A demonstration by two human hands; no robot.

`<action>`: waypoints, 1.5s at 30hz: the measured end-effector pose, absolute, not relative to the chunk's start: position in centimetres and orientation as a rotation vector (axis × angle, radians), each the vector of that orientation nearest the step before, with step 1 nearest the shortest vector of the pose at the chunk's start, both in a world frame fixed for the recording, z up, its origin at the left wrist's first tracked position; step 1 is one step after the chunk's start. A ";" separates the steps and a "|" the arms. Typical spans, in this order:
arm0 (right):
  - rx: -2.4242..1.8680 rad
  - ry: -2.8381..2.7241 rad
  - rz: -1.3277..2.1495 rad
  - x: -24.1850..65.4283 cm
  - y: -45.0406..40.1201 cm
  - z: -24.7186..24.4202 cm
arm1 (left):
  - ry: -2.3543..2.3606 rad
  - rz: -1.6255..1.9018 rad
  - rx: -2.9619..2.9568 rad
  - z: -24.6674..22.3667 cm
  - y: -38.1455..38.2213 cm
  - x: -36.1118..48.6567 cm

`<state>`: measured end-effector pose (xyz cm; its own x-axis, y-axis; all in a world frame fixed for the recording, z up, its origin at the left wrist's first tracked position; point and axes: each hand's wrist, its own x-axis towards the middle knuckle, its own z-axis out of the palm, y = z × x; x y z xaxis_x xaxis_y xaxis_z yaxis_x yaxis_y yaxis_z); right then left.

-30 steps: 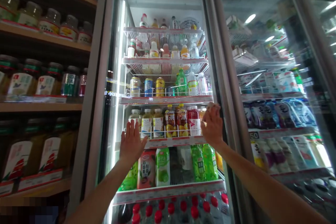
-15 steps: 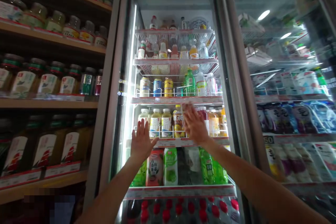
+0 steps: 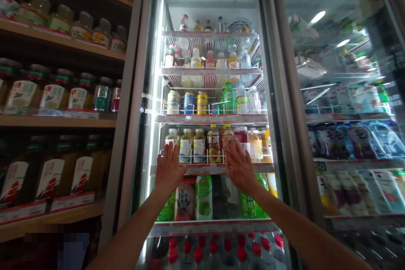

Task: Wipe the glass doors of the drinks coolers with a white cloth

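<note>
A tall glass-fronted drinks fridge (image 3: 148,135) stands straight ahead, its shelves lit from within. My left hand (image 3: 168,168) is held up flat at the glass, palm forward and fingers spread, in front of the tea bottles (image 3: 186,147) on the fourth shelf. My right hand (image 3: 240,168) is also raised flat against or close to the glass, tilted to the left. Its fingertips are slightly blurred and overlap a yellow-capped bottle (image 3: 227,131) behind the pane. I cannot make out anything held in either hand. Below them are green cartons (image 3: 204,197) and red-capped bottles (image 3: 213,248).
Wooden shelves (image 3: 63,121) with jars and dark-capped bottles (image 3: 52,179) stand on the left. To the right is a second glass-doored fridge (image 3: 351,164) with packaged drinks. A metal frame (image 3: 284,93) divides the two fridges. Part of the lower left is pixelated.
My right hand has moved a little downward across the front of the fridge. My left hand stays almost in place. The whole view has shifted slightly.
</note>
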<state>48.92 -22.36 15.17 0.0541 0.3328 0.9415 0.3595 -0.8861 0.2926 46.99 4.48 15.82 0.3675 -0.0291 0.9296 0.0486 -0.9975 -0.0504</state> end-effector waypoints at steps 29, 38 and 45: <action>-2.377 -0.617 -1.987 48.2 -24.2 7.8 | 0.045 -1.788 -2.541 11.9 3.8 47.0; -2.277 -0.147 -1.990 48.6 -27.4 7.4 | 0.063 -1.834 -2.515 10.9 3.6 47.0; -2.409 -0.404 -1.983 47.8 -26.9 6.6 | 0.026 -1.775 -2.515 8.3 3.8 46.9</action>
